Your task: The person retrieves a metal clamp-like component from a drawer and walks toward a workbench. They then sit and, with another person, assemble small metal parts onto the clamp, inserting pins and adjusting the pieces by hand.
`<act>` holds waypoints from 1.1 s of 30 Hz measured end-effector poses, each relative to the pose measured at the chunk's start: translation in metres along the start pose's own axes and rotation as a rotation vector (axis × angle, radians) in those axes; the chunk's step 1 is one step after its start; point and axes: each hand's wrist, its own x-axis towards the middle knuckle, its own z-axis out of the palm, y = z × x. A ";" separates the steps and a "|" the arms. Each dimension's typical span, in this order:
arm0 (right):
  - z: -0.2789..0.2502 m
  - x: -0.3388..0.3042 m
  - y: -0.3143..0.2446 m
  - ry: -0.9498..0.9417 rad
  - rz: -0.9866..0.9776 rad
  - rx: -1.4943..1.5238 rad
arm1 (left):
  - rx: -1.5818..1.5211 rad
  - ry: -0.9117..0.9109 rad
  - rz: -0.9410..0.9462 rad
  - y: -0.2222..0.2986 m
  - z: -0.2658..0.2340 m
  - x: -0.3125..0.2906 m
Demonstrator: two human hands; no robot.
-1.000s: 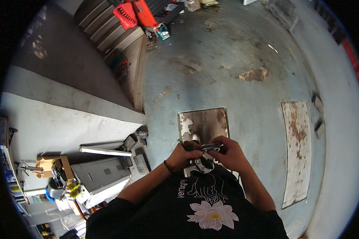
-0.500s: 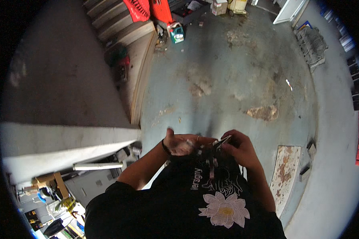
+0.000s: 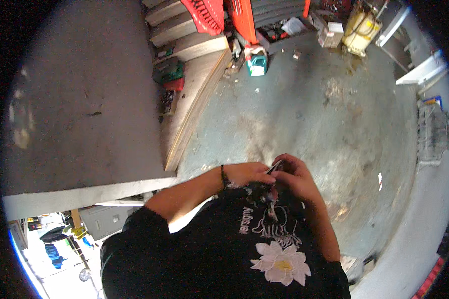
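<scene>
In front of my chest my two hands meet around a small, thin, pale-edged piece point(image 3: 274, 166), too small and covered to tell its kind. From the left, my left hand point(image 3: 249, 174) has its fingers closed at the piece, with a dark band around the wrist. My right hand point(image 3: 295, 178) pinches the same piece, fingers bent around it from the right. Beneath the hands, some of what shows against my black shirt point(image 3: 204, 249) is dark and hard to make out.
Wooden steps point(image 3: 194, 47) rise at the upper left beside a brown wall. A green and white jug point(image 3: 257, 64) stands on the worn grey floor point(image 3: 304, 109). Farther off are a cardboard box point(image 3: 330, 35) and a yellow wheeled tank point(image 3: 360, 32). A grey cabinet point(image 3: 102, 219) is at lower left.
My left hand was spread and blurred beside the right; now it has closed in at the piece. The view has swung, shifting the steps and jug rightward and down.
</scene>
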 end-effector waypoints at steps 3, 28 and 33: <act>-0.050 0.060 -0.043 -0.064 0.091 -0.166 | 0.011 0.234 0.028 0.043 -0.026 0.027; -0.566 0.440 -0.135 -0.370 0.833 -1.089 | -0.566 1.163 0.192 0.240 -0.527 0.273; -0.657 0.528 -0.279 -0.850 0.945 -0.485 | -0.792 1.384 0.161 0.256 -0.537 0.320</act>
